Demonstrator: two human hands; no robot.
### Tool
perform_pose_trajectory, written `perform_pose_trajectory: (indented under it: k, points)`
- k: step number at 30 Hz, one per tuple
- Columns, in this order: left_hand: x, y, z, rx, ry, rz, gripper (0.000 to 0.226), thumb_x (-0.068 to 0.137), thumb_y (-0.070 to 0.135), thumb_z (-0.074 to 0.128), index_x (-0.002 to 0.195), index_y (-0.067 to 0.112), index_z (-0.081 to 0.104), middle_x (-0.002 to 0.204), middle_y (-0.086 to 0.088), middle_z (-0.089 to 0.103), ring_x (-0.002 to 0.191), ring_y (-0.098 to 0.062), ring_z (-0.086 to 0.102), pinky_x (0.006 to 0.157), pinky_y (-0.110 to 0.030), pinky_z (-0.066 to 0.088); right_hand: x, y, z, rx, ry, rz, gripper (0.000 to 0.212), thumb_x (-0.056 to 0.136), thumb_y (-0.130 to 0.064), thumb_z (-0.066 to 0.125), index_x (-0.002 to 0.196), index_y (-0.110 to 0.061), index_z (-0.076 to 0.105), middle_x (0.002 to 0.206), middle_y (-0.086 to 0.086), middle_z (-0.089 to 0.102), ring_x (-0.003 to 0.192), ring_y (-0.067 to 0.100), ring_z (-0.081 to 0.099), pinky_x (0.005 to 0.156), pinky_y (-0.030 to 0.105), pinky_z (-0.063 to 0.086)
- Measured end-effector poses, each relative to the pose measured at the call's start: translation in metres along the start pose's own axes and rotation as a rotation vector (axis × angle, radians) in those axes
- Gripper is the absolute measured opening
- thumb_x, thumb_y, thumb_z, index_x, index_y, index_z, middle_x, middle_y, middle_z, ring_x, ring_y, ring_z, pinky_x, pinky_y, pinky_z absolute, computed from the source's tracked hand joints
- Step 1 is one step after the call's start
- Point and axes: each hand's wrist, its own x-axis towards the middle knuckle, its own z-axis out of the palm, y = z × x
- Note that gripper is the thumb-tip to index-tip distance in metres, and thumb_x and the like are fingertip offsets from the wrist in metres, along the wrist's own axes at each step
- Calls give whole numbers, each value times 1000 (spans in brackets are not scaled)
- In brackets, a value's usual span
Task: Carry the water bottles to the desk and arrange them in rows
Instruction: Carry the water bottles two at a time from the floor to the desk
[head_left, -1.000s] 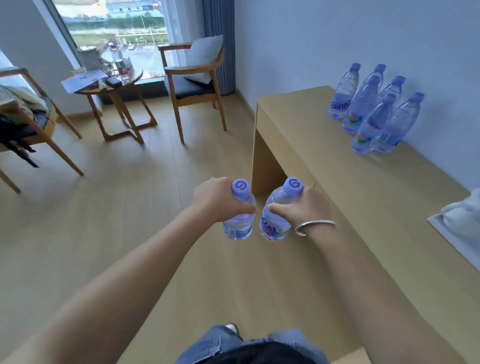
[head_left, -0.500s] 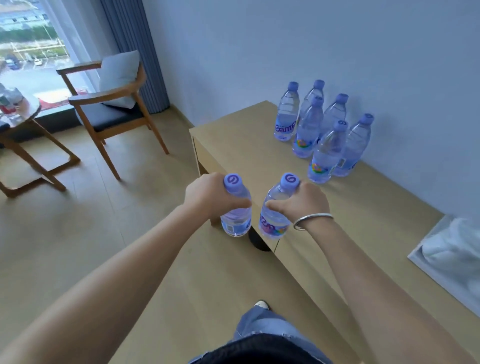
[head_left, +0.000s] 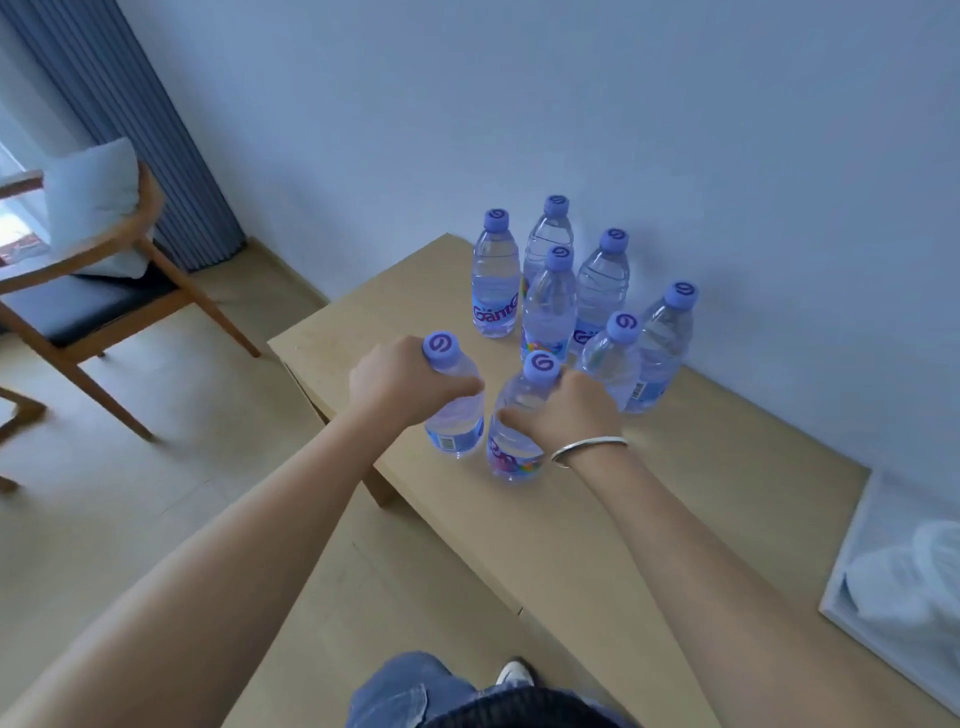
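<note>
My left hand (head_left: 395, 384) grips a clear water bottle (head_left: 457, 421) with a purple cap just below its neck. My right hand (head_left: 566, 410), with a silver bracelet on the wrist, grips a second water bottle (head_left: 511, 452) the same way. Both bottles are upright over the near left part of the light wooden desk (head_left: 649, 493); whether their bases touch it I cannot tell. Several more bottles (head_left: 550, 306) stand in two rows near the wall, just beyond my hands.
A white tray (head_left: 852, 561) with white cloth lies at the desk's right end. A wooden armchair (head_left: 104, 270) with a pillow stands on the floor at the left, before a grey curtain (head_left: 135, 119). My jeans and shoe show at the bottom.
I have stepped closer to the desk. Both hands have carried their bottles from over the floor and desk edge to above the desk top, near the standing bottles.
</note>
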Motion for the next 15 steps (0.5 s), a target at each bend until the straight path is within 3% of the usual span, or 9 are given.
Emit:
perform_pose_trajectory:
  k: [5,9,13,15]
  points:
    - [39,7,6,35,-74,43,44,53,59,64,64,19,49,54,5,48,49,-14,48,46,-21,31,27,-8,14,11,114,62,46,61,-48,71,88,-12,61,79,4,60,81,28,61,64,26,38]
    - [62,10,6,91,-91,107,45,55,61,62,62,19,46,56,4,49,50,-14,47,47,-22,32,39,-17,24,-3,152,130,50,61,-49,70,94,-13,61,91,7,64,86,26,62,68,28,45]
    - [72,1,3,138,-133,196,48,55,68,58,61,23,44,57,8,49,52,-11,47,46,-22,29,48,-11,16,61,-76,118,47,60,-40,73,92,-15,49,95,5,56,87,21,52,80,31,45]
    - [78,-6,1,118,-191,248,51,54,74,56,75,28,51,67,11,55,61,-12,53,49,-23,32,49,-9,3,125,-220,121,66,62,-25,78,118,-16,46,118,3,53,109,20,51,97,33,43]
